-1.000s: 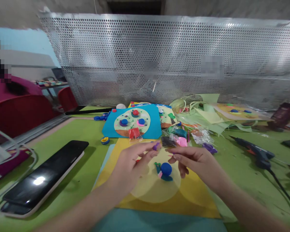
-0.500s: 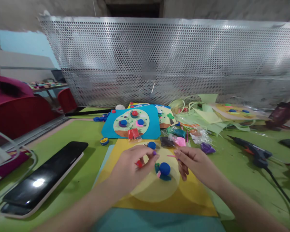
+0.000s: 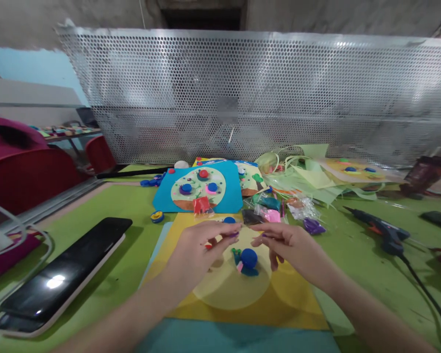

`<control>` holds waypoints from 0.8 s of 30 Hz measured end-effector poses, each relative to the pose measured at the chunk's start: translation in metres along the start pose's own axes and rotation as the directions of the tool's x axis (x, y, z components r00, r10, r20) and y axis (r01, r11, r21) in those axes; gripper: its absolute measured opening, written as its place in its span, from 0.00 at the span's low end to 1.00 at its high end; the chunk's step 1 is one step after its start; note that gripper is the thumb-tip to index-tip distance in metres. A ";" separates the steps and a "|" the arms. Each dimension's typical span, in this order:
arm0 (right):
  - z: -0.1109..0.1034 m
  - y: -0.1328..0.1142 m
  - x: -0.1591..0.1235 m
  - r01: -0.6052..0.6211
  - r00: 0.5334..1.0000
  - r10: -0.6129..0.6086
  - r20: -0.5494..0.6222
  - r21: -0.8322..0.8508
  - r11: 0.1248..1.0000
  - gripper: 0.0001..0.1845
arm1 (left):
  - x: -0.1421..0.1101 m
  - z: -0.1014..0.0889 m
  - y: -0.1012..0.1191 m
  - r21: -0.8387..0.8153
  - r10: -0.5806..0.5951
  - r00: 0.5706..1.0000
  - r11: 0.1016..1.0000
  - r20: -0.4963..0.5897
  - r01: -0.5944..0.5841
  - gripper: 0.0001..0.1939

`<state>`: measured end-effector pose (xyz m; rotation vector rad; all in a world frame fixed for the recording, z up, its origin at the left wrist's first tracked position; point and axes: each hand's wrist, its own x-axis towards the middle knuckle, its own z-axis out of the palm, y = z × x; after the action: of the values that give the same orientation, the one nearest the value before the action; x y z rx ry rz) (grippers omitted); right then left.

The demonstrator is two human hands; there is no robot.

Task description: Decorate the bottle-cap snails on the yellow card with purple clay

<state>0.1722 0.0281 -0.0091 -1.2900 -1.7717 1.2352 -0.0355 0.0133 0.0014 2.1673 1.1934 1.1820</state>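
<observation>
My left hand (image 3: pixel 200 250) hovers over a yellow card (image 3: pixel 290 299) bearing a pale yellow circle (image 3: pixel 230 289); its fingers are pinched together on a small purple bit of clay. My right hand (image 3: pixel 290 245) faces it a little to the right, fingertips also pinched on a tiny purple piece. Between and just below the hands sits a blue clay ball (image 3: pixel 249 257) with green and pink bits stuck on the circle. A small blue disc (image 3: pixel 229 220) lies at the card's far edge.
A finished blue card with clay dots (image 3: pixel 198 186) lies behind, with clay packets (image 3: pixel 268 208), green paper strips (image 3: pixel 305 176) and a purple clay piece (image 3: pixel 313 225). A glue gun (image 3: pixel 384 230) is at right, a black phone (image 3: pixel 62 272) at left. A perforated metal screen (image 3: pixel 242 93) closes the back.
Both hands stayed over the pale circle; the left dipped toward the card and rose again, and the fingertips have come closer together.
</observation>
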 end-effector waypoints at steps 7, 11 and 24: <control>-0.002 0.000 0.000 -0.057 0.997 0.037 -0.067 -0.337 0.940 0.16 | 0.002 -0.001 -0.001 -0.005 0.097 0.993 0.995 0.060 -0.097 0.09; -0.003 0.000 0.000 -0.107 0.994 0.100 -0.043 -0.558 0.823 0.26 | 0.001 -0.001 -0.003 0.081 0.058 0.995 0.995 0.083 -0.065 0.07; -0.011 0.009 0.001 -0.081 0.993 0.111 0.033 -0.491 0.867 0.15 | 0.002 0.000 -0.004 0.119 0.061 0.997 0.991 0.042 -0.066 0.06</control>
<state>0.1852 0.0333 -0.0133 -1.6506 -2.1790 0.9049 -0.0365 0.0173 -0.0007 2.3217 1.2161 1.1155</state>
